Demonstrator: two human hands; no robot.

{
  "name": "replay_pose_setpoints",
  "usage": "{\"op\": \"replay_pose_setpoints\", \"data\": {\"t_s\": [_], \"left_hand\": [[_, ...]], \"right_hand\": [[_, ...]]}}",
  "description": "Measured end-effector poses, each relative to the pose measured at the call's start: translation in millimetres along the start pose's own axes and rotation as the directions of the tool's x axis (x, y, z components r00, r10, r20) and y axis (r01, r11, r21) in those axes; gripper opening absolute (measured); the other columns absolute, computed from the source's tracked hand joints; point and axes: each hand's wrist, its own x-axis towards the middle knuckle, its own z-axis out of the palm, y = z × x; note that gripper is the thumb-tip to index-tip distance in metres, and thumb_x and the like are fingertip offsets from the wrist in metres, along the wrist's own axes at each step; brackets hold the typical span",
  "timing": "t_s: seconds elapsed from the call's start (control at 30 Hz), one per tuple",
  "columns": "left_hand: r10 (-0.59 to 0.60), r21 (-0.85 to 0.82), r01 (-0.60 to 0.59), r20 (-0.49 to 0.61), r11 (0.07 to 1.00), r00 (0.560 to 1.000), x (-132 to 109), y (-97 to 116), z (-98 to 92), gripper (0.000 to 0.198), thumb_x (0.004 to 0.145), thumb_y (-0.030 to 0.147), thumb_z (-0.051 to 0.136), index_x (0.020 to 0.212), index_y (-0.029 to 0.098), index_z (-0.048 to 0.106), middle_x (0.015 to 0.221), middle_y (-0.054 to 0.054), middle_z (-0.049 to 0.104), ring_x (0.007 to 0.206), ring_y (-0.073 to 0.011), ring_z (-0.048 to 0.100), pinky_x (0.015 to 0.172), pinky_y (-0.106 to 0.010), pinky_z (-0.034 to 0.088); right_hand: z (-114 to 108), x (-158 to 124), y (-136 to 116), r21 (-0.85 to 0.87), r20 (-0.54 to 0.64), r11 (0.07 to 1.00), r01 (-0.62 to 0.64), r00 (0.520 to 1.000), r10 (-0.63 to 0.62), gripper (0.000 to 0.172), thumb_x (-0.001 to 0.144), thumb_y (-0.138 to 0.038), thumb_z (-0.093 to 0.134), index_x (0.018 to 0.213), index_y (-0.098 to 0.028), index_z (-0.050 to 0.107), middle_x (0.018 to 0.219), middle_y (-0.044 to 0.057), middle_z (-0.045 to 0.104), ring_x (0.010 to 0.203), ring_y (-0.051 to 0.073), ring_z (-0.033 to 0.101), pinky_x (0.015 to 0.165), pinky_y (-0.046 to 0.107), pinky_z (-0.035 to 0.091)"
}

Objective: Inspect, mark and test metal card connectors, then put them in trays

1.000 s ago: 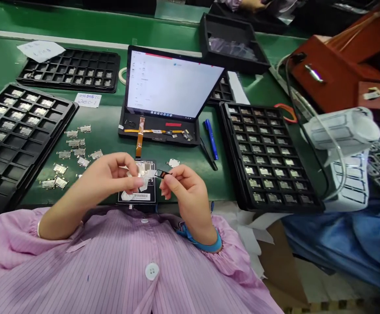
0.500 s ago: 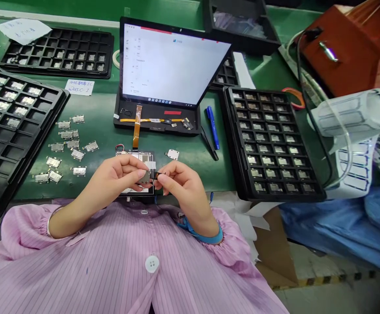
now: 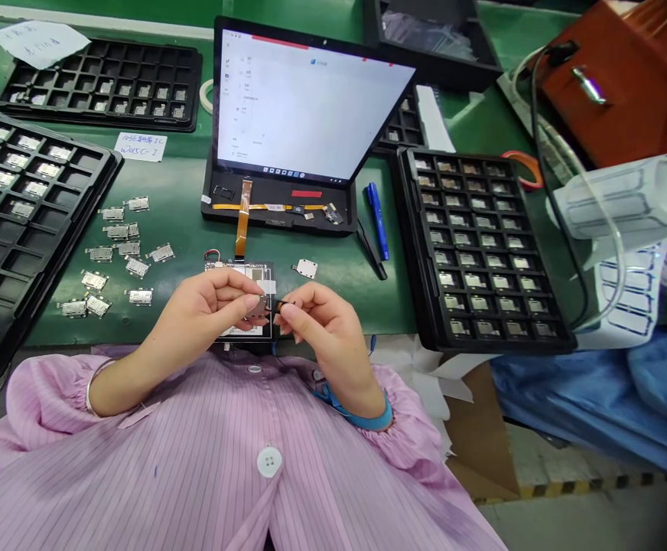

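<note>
Metal module (image 3: pixel 257 308) I'm pinching in my left hand (image 3: pixel 213 310), my right hand (image 3: pixel 319 325) pinching a dark tab (image 3: pixel 281 306) against it; joining looks unfinished, loose parts (image 3: pixel 116 256) lying at ten o'clock.

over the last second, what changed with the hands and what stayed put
The left hand and right hand closed the gap between them: the small metal part held by the left and the dark piece held by the right now meet above the circuit board. Neither let go. The loose parts, trays, tablet and blue pen lie as before.
</note>
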Motion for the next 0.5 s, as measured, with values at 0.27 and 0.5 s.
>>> {"op": "replay_pose_setpoints", "data": {"t_s": [0.27,0.5], "left_hand": [[0.010,0.015,-0.010,-0.003,1.000,1.000,-1.3,-1.7,1.3,0.014,0.085,0.028,0.071,0.093,0.017,0.066,0.084,-0.001,0.074,0.076,-0.0109,0.071,0.069,-0.018,0.059],[0.012,0.206,-0.020,0.044,0.978,0.999,-0.8,-1.2,1.8,0.015,0.088,0.030,0.065,0.099,0.019,0.063,0.079,0.002,0.071,0.069,-0.0097,0.067,0.066,-0.020,0.055]], "right_hand": [[0.7,-2.6,-1.5,-0.011,0.024,1.000,0.000,1.000,0.001,0.018,0.084,-0.029,0.067,0.072,-0.020,0.056,0.066,-0.002,0.060,0.060,0.011,0.053,0.053,0.024,0.041],[-0.1,-0.5,-1.1,-0.010,0.123,0.996,-0.084,0.989,0.084,0.027,0.081,-0.039,0.072,0.071,-0.020,0.056,0.065,-0.002,0.058,0.057,0.011,0.052,0.054,0.025,0.042]]}}
